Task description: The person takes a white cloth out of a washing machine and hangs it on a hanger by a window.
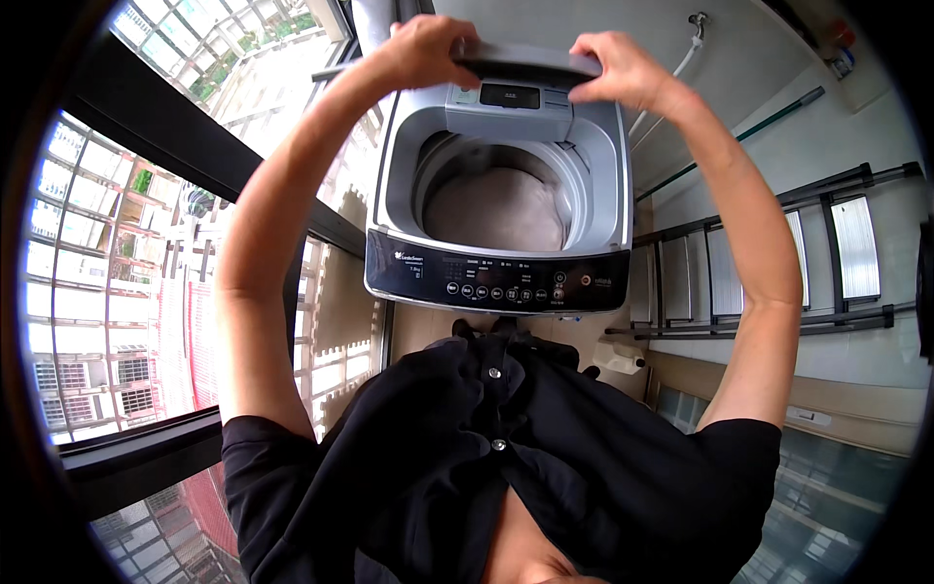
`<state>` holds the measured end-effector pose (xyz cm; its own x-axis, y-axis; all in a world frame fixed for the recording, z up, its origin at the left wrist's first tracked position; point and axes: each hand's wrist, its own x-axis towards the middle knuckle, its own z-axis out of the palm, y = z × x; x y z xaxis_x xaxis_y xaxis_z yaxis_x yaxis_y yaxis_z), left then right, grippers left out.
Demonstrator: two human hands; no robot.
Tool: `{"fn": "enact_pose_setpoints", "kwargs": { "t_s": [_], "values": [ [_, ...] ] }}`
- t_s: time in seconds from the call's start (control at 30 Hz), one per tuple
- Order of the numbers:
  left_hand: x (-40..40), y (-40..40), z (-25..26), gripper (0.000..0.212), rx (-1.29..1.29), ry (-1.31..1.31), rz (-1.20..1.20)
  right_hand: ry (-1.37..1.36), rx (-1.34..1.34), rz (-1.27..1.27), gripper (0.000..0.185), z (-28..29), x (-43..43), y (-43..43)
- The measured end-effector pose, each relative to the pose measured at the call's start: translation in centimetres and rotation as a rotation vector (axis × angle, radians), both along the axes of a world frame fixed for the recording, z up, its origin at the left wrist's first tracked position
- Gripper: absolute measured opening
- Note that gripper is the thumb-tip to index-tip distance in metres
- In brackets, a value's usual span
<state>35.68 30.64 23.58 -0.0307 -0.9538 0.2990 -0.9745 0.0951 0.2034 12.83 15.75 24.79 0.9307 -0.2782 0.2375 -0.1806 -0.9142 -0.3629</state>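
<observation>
A top-loading washing machine (498, 274) stands before me, its black control panel nearest my body. Its grey lid (529, 60) is raised at the far side. My left hand (432, 52) grips the lid's left end, with the thumb beneath the edge. At the right end, my right hand (620, 69) holds it between thumb and fingers. Below the lid, the round drum (576, 182) lies uncovered, with a pale greyish mass (496, 208) inside; whether that is cloth or water I cannot tell.
Barred windows with a dark frame (175, 139) run along the left. On the right, a folded metal ladder (773, 328) and a green pole (751, 131) lean by the wall, below a tap (698, 22). A whitish plastic jug (616, 359) sits on the floor.
</observation>
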Motion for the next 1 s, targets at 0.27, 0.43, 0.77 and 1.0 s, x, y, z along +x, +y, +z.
{"fn": "enact_pose_setpoints", "kwargs": {
  "t_s": [0.27,0.43,0.77,1.0],
  "values": [
    [2.1,-3.5,5.4,0.048,0.017,0.073,0.012,0.120,-0.026,-0.023,0.040,5.7,2.0,-2.3],
    [3.9,-5.6,7.3,0.053,-0.016,0.048,0.043,0.120,0.006,0.003,0.040,7.3,3.4,-4.8],
    [5.1,-10.2,8.0,0.064,-0.698,-0.260,0.415,-0.359,-0.916,-0.533,0.065,7.7,7.7,-7.1],
    [4.0,-11.5,8.5,0.037,-0.582,-0.231,0.386,-0.231,-0.685,-0.633,0.029,6.9,9.0,-7.2]
  ]
}}
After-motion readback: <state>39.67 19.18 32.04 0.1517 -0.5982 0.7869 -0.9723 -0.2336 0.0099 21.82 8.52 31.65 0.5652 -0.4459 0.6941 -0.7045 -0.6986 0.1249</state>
